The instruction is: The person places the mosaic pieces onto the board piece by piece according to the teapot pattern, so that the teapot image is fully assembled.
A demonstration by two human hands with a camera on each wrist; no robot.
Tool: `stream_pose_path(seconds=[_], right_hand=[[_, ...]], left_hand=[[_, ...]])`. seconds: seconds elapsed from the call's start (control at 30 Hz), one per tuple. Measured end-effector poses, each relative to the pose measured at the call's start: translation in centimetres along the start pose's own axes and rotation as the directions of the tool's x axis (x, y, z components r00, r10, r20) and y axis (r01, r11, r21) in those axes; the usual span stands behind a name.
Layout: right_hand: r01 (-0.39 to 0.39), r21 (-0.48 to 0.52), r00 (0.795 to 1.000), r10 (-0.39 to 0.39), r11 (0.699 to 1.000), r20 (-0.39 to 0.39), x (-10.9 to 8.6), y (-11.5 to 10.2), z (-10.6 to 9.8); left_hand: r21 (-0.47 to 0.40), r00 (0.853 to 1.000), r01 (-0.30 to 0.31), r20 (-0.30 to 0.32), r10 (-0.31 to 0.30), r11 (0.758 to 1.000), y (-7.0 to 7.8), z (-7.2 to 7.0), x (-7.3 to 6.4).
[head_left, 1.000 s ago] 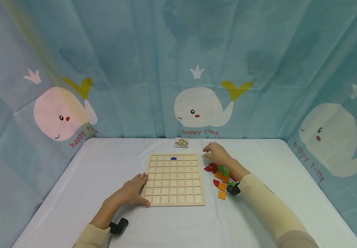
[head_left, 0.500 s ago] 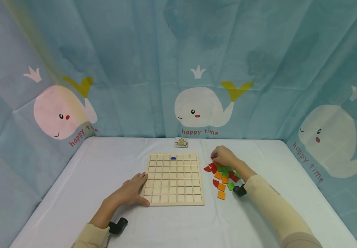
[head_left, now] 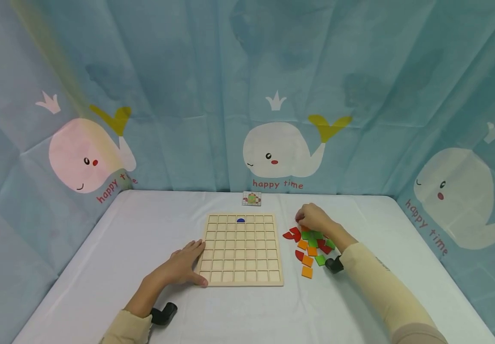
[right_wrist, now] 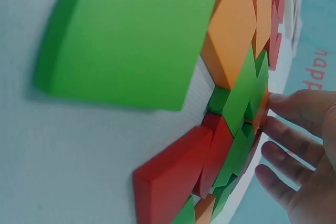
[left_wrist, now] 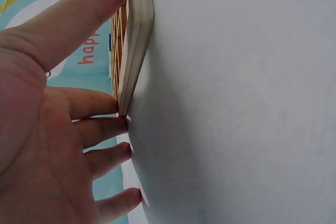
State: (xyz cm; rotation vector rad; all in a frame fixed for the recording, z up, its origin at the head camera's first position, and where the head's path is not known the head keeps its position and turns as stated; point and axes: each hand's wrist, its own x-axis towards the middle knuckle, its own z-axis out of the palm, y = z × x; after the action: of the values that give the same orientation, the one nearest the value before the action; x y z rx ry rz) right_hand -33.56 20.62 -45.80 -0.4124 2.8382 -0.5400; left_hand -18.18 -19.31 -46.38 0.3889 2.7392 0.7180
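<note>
In the head view, a wooden grid board (head_left: 246, 244) lies in the middle of the white table, with one blue half-round tile (head_left: 240, 220) in its far row. My left hand (head_left: 184, 265) rests along the board's left side, fingers spread and fairly straight. The left wrist view shows the thumb (left_wrist: 79, 17) and index finger against the board's edge (left_wrist: 134, 51). At the far end of a pile of tiles is my right hand (head_left: 313, 218). In the right wrist view, its thumb and fingertips touch the pile by an orange tile (right_wrist: 263, 116); whether they pinch it is hidden.
The pile holds several red tiles (head_left: 289, 235), green tiles (head_left: 320, 260) and orange tiles (head_left: 307, 272), some overlapping. A small pattern card (head_left: 252, 198) lies beyond the board. A blue curtain (head_left: 187, 143) with whales stands along the table's back edge.
My right hand has moved from beside the board's far right corner back to the right, down onto the far end of the tile pile. The left hand has stayed on the board.
</note>
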Motion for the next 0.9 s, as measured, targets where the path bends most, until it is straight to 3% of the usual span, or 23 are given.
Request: stream_pose_path(seconds=[0.9], right_hand=[[-0.009, 0.005, 1.000, 0.009, 1.000, 0.006, 0.46, 0.50, -0.27]], left_hand=[[0.007, 1.000, 0.007, 0.008, -0.007, 1.000, -0.10, 0.04, 0.07]])
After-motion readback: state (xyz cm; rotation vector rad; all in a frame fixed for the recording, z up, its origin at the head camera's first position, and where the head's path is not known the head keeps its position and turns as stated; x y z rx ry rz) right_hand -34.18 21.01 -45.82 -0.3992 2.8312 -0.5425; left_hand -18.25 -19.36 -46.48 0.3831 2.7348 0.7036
